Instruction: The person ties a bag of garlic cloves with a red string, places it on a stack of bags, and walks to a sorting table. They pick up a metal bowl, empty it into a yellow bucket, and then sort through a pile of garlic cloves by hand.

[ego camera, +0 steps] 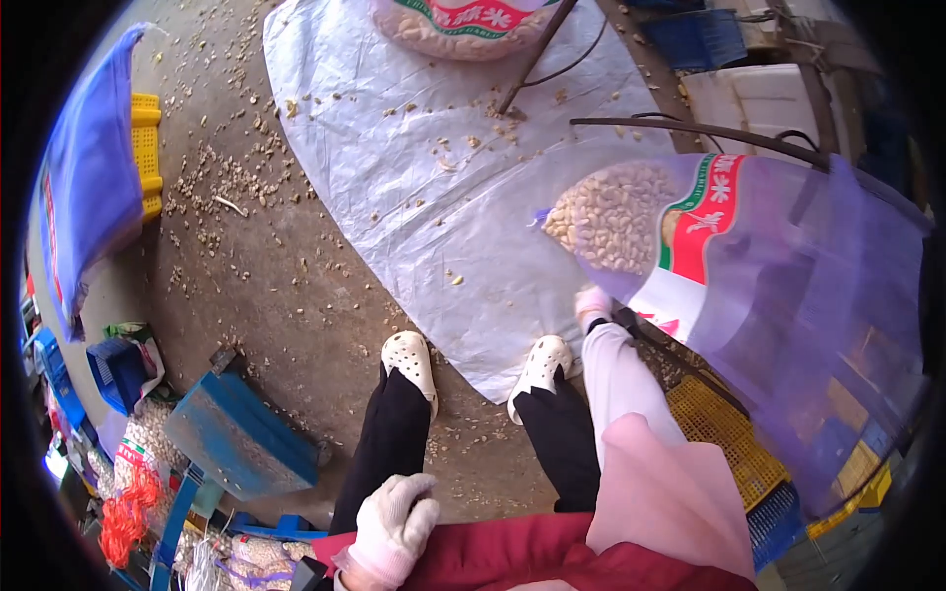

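Note:
A purple mesh bag (768, 295) stretches out to the right, its tied narrow end filled with peeled garlic cloves (621, 221). A printed red, green and white panel with writing crosses its middle. My right hand (593, 303), in a pale pinkish glove, is low at the bag's near edge, beside the clove-filled end. It is blurred, and its fingers are partly hidden. My left hand (390, 528), in a white knitted glove, hovers before the maroon apron (488, 550), fingers loosely bent and no object visible in it. Beneath the bag spreads a white plastic sheet (399, 170).
Another garlic-filled bag (458, 37) rests at the sheet's far end. Metal bars (695, 131) run beside the stretched bag. Yellow crates (724, 436) stand at right, a blue plastic stool (244, 436) at left. A purple bag (96, 177) hangs by a yellow crate (146, 155). Scraps litter the floor.

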`<control>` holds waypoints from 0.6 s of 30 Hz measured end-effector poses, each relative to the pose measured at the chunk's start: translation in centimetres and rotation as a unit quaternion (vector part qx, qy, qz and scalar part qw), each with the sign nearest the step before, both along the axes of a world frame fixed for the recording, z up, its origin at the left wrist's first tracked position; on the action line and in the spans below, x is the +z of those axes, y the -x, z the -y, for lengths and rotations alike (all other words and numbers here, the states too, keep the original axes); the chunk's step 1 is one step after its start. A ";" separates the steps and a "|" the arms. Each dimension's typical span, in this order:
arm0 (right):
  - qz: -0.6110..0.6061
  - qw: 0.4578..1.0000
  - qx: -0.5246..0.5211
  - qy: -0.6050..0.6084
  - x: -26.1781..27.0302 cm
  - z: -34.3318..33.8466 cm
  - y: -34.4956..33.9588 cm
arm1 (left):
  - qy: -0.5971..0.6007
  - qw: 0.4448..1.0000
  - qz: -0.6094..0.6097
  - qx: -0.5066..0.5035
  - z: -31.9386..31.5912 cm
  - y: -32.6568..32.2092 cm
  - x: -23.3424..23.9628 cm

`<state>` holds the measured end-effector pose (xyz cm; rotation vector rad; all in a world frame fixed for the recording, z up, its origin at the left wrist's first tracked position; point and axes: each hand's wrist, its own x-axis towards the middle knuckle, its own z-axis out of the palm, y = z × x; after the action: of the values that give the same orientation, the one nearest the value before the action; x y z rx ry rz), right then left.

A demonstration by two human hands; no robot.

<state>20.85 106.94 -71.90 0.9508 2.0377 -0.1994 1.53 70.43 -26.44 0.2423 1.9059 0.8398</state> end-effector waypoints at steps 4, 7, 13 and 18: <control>-0.270 0.455 -0.727 0.437 8.1 1.1 0.6 | -0.104 0.990 -0.094 -0.034 -2.2 -3.2 -1.6; -0.232 0.904 -0.163 0.321 23.9 14.9 7.3 | 0.045 0.996 0.004 0.072 2.3 -6.1 0.2; -0.468 0.427 -0.614 0.471 56.5 8.6 5.4 | -0.049 0.977 0.121 0.171 -0.3 -5.2 7.9; -0.675 0.298 -0.637 0.224 67.6 1.6 6.5 | -0.098 0.992 -0.057 0.061 0.2 -1.8 12.5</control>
<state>14.38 105.35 -4.32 2.0671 1.1630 -3.1469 3.37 70.20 -13.94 0.3002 1.9601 1.1200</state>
